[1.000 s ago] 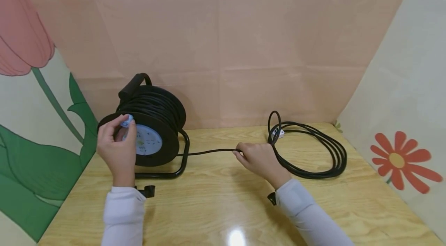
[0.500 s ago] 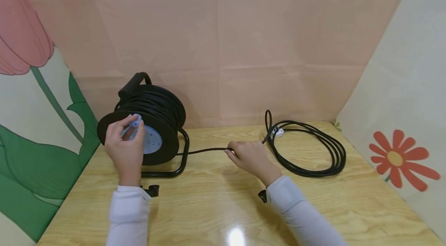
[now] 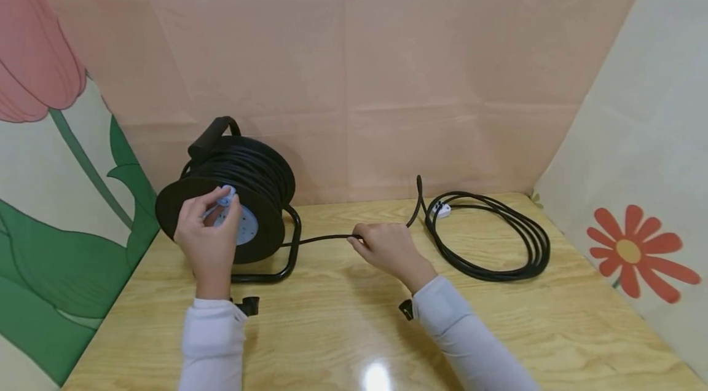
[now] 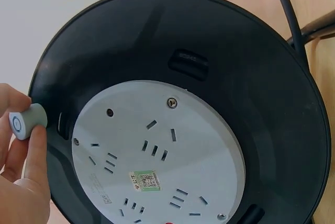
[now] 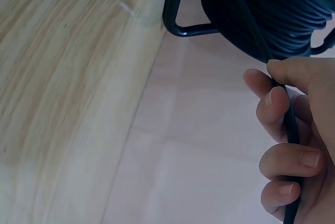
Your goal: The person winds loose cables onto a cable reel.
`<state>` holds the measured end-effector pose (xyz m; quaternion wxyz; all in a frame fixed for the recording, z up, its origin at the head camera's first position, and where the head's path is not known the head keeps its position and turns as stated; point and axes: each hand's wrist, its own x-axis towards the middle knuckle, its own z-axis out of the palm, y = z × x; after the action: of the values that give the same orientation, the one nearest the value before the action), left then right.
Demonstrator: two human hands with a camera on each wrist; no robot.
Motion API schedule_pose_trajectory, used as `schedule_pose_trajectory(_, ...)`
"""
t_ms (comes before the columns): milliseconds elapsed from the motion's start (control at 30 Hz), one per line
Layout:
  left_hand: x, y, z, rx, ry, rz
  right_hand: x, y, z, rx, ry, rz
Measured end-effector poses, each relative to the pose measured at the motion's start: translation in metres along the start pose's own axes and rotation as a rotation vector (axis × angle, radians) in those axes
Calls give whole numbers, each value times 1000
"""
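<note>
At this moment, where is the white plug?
In the head view, the white plug is right of centre, at the left edge of the coiled black cable.

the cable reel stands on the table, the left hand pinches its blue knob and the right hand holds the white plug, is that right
Not quite: the right hand grips the black cable, not the white plug, as the head and right wrist views show. The cable reel does stand on the table, and the left hand pinches its blue knob.
</note>
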<state>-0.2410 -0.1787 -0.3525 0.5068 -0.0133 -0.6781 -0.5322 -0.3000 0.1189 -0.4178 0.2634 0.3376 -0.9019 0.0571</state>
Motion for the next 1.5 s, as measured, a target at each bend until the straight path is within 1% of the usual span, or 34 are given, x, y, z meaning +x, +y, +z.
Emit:
schedule_pose_trajectory(167,-4,4,1,44,-2,-9,3,-5,4,29,-38,9)
schedule_pose_trajectory(333,-8,0,3,60,-33,3,10,-14,7,47,-24,-15)
schedule_pose_trajectory(467,-13,-6,6,60,-84,1,17,-22,8,23,14,-45)
schedule_pose_trajectory(600,-17,-10,9,83,-177,-1,21,-29,9,-4,30,-55)
schedule_pose_trajectory(700,-19,-10,10,111,-237,-1,23,-33,10,-8,5,-52)
schedule_pose_trajectory(767,-19,-9,10,130,-260,-7,23,-35,11,3,-23,-41)
schedule_pose_trajectory(933,-20,-6,9,186,-287,-27,25,-38,14,59,-93,-1)
schedule_pose_trajectory(1067,-18,-4,8,237,-321,-33,28,-40,17,87,-121,-3)
schedule_pose_trajectory(1200,-19,-3,9,289,-393,-43,33,-42,20,112,-133,-9)
schedule_pose_trajectory(1400,-20,-3,8,381,-549,-122,41,-45,31,68,-104,-36)
schedule_pose_trajectory(1500,-20,-3,7,401,-607,-139,43,-48,34,67,-99,-46)
